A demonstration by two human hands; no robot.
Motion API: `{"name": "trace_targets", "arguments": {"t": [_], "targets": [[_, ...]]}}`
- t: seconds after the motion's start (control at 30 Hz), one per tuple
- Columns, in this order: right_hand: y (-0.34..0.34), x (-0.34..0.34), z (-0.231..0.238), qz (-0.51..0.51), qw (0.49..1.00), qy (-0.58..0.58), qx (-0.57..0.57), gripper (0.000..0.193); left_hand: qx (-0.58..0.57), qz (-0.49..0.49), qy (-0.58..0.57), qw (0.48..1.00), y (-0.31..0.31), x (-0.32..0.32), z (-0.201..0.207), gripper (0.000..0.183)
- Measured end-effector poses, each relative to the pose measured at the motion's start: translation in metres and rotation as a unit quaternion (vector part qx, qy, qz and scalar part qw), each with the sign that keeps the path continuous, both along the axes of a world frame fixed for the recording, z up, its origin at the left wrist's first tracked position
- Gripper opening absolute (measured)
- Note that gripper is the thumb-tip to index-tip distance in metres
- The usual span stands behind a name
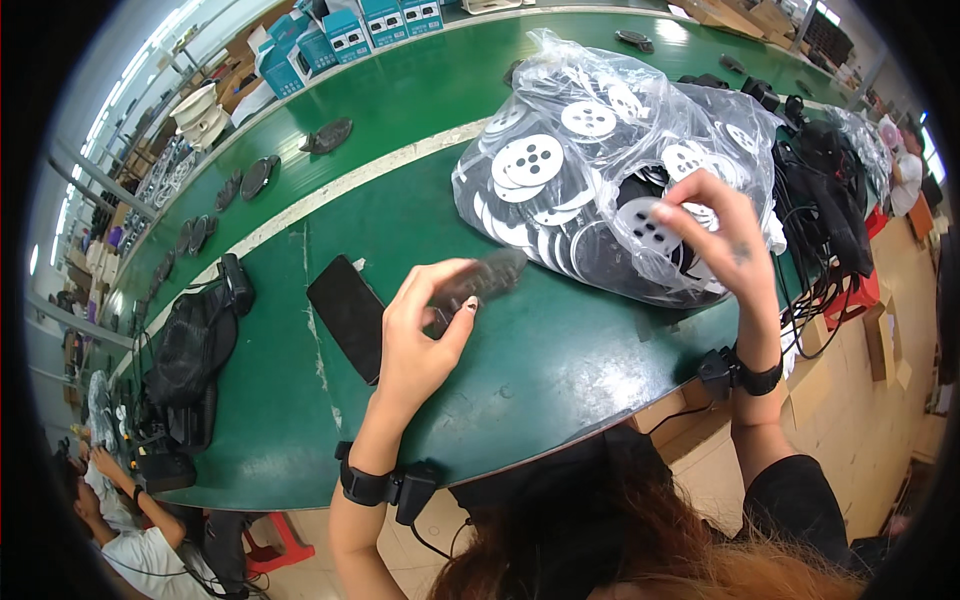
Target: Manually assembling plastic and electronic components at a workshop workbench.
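My left hand [424, 325] is closed on a dark flat part [492, 280], which is blurred, over the green table. To its right lies a clear plastic bag [625, 75] filled with white round discs with dark holes. My right hand [722, 235] is raised at the front of that bag, thumb and forefinger pinched together. Its fingertips overlap the edge of a white disc [648, 225]; whether they grip the disc, the plastic film or something small cannot be made out. A black phone [347, 318] rests on the table left of my left hand.
A black mesh bundle [190, 345] lies at the table's left. Black cables and pouches [825, 190] crowd the right end. Beyond a pale strip, several dark oval parts [260, 176] sit on a green belt, with blue boxes [347, 38] behind. Other people work at lower left and far right.
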State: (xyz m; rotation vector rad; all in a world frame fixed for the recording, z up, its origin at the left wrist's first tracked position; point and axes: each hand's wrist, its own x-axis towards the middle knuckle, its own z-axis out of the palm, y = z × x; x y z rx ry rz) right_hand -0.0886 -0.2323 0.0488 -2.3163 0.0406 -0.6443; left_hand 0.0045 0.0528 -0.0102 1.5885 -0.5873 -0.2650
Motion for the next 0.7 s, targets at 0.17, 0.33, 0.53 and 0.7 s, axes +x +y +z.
{"name": "trace_targets", "arguments": {"t": [0.17, 0.33, 0.53, 0.7], "targets": [[0.010, -0.009, 0.016, -0.116, 0.981, -0.132, 0.085, 0.012, 0.186, -0.049, -0.389, 0.901, 0.000, -0.002, 0.001, 0.042], [0.044, -0.008, 0.022, 0.061, 0.952, 0.041, 0.297, 0.012, 0.279, -0.149, -0.379, 0.870, 0.000, -0.012, 0.015, 0.046], [0.084, 0.005, 0.011, 0.194, 0.846, 0.109, 0.484, 0.017, 0.033, -0.168, -0.171, 0.970, 0.002, -0.026, 0.029, 0.037], [0.098, 0.007, 0.007, 0.240, 0.815, 0.113, 0.515, 0.018, -0.118, -0.095, 0.038, 0.988, 0.001, -0.040, 0.027, 0.016]]}}
